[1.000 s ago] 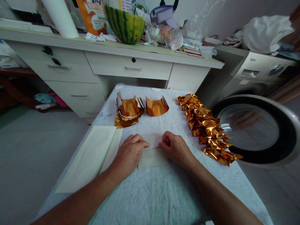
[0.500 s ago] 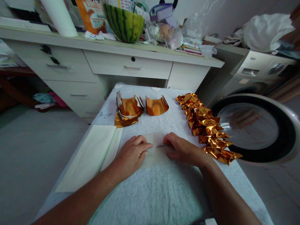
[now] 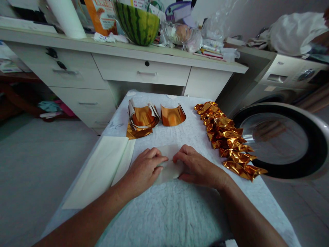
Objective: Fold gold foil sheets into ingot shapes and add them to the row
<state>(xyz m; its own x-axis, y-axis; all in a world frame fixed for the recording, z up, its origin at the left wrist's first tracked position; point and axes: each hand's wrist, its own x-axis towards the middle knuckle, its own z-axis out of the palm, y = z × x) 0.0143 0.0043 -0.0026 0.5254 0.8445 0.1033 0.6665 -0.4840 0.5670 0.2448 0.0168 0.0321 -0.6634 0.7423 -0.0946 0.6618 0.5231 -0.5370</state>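
A small pale sheet of paper (image 3: 168, 149) lies on the cloth-covered table between my hands, with a crease or folded edge across its middle. My left hand (image 3: 146, 166) grips its left side, thumb and fingers drawn together. My right hand (image 3: 196, 165) has its fingers curled on the right side, with the thumb nearer to me; part of the paper is hidden under it. Beyond them stand a curled stack of gold foil sheets (image 3: 142, 117) and a single curved gold foil sheet (image 3: 173, 116). Left of my left hand is a stack of pale paper (image 3: 99, 171).
Folded gold foil pieces (image 3: 226, 137) form a row along the table's right side. Past that is the open round door (image 3: 280, 140) of a washing machine (image 3: 277, 73). A white desk (image 3: 144, 73) stands behind, bearing a cut watermelon (image 3: 137, 24) and a paper roll (image 3: 66, 20).
My right hand has shifted left along the paper, closer to my left hand, and the paper's right side now bends up beneath it. My left hand has stayed nearly in place.
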